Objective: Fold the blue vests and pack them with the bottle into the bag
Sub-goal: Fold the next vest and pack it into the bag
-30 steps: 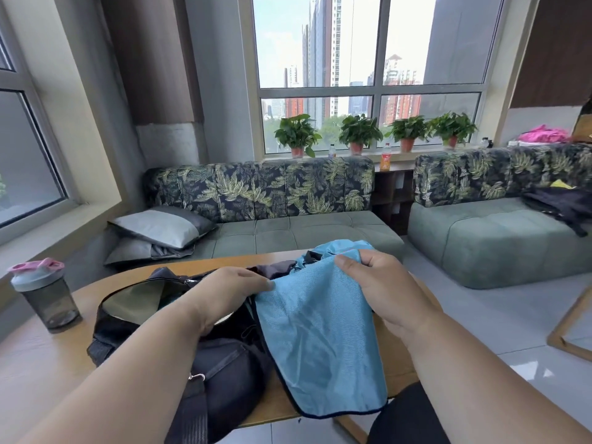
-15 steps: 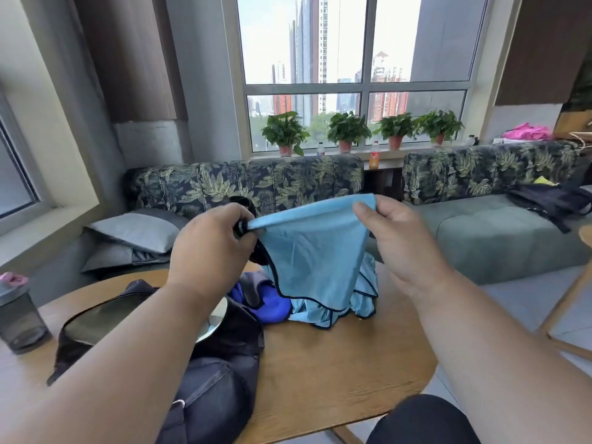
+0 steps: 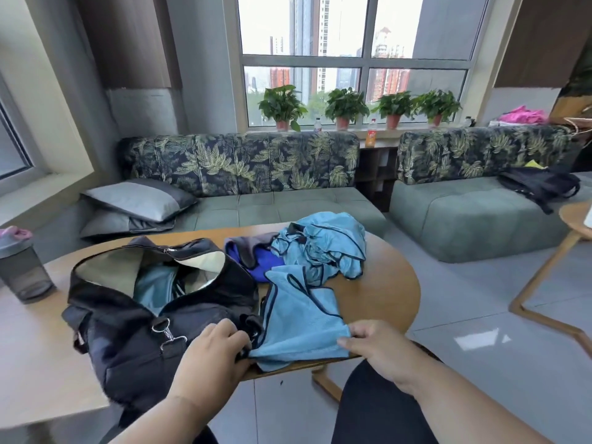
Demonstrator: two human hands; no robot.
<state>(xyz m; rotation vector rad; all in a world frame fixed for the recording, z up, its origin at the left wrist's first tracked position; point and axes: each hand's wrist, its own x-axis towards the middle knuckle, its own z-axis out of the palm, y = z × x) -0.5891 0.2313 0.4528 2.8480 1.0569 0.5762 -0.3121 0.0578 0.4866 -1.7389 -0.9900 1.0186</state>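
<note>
A light blue vest [image 3: 298,322] with dark trim lies spread on the round wooden table [image 3: 384,290] near its front edge. My left hand [image 3: 217,350] pinches its near left corner beside the bag. My right hand [image 3: 374,350] pinches its near right corner. The black duffel bag [image 3: 144,318] stands open at the left, with a blue vest [image 3: 153,290] inside. A crumpled pile of blue vests [image 3: 323,245] sits at the table's far side. The dark shaker bottle [image 3: 20,267] with a pink lid stands at the far left.
A dark blue and grey garment [image 3: 256,254] lies between the bag and the pile. A leaf-patterned sofa [image 3: 243,174] with grey pillows [image 3: 137,200] runs behind the table. A second wooden table [image 3: 573,219] stands at the right, over grey floor tiles.
The vest that both hands held up in the air has come down and now lies flat on the table's near edge, still held at its two corners.
</note>
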